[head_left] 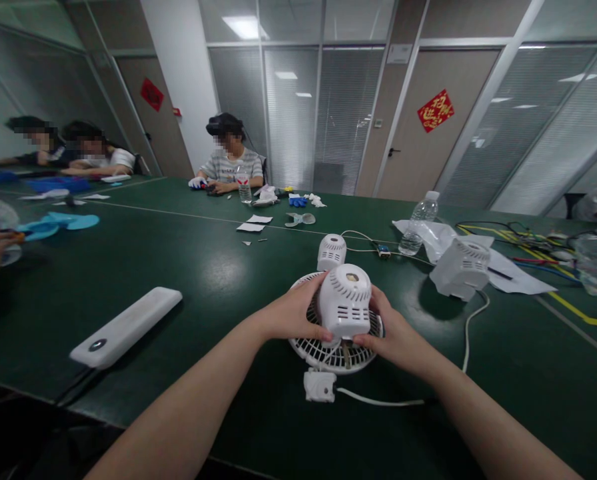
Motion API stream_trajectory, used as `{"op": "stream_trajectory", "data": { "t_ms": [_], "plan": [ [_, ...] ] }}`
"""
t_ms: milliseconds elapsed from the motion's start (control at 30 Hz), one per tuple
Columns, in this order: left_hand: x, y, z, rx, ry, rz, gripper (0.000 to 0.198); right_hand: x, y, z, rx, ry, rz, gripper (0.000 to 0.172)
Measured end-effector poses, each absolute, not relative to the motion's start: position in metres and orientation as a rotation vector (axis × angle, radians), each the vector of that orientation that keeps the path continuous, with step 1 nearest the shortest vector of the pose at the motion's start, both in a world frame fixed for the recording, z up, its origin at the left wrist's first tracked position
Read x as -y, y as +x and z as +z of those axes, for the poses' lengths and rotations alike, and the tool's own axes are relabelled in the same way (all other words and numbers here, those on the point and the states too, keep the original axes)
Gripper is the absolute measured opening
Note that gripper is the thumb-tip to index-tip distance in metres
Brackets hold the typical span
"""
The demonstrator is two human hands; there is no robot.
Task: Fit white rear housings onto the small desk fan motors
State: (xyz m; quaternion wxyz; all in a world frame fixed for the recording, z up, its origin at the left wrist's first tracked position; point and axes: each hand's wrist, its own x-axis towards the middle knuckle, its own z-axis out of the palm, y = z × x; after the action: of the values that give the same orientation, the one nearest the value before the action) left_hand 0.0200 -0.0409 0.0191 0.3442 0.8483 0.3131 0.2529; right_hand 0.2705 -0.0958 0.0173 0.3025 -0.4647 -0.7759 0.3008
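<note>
Between my two hands is a white fan motor housing (347, 300) with vent slots and a hole on top. My left hand (303, 310) grips its left side, thumb at the lower front edge. On the other side, my right hand (383, 323) closes on it the same way. Beneath it lies the round white fan grille (311, 352), partly hidden by the housing and my hands. A small white plastic part (320, 387) with a cable rests just in front of the grille. Behind stands a second white housing (332, 251).
On the left lies a long white power bank (128, 327). To the right are another white housing (461, 268), a water bottle (419, 223) and tangled cables (523, 237). A small circuit board (383, 251) sits behind. Across the green table (203, 260) a person (231, 160) is seated.
</note>
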Motion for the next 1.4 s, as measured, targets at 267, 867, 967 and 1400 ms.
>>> {"op": "stream_trajectory", "data": {
  "t_ms": [267,867,967,1400],
  "plan": [
    [0.037,0.017,0.023,-0.79,2.177,0.577,0.106,0.102,0.259,0.008,2.01,-1.419,0.614,0.101],
    [0.042,0.013,0.028,-0.894,2.241,0.442,0.108,0.1,0.27,0.02,2.158,-1.356,0.669,0.112],
    [0.042,0.014,0.029,-0.886,2.259,0.439,0.109,0.099,0.27,0.019,2.161,-1.363,0.694,0.119],
    [0.041,0.012,0.023,-0.902,2.299,0.533,0.124,0.097,0.274,0.011,2.109,-1.307,0.741,0.119]
  ]
}}
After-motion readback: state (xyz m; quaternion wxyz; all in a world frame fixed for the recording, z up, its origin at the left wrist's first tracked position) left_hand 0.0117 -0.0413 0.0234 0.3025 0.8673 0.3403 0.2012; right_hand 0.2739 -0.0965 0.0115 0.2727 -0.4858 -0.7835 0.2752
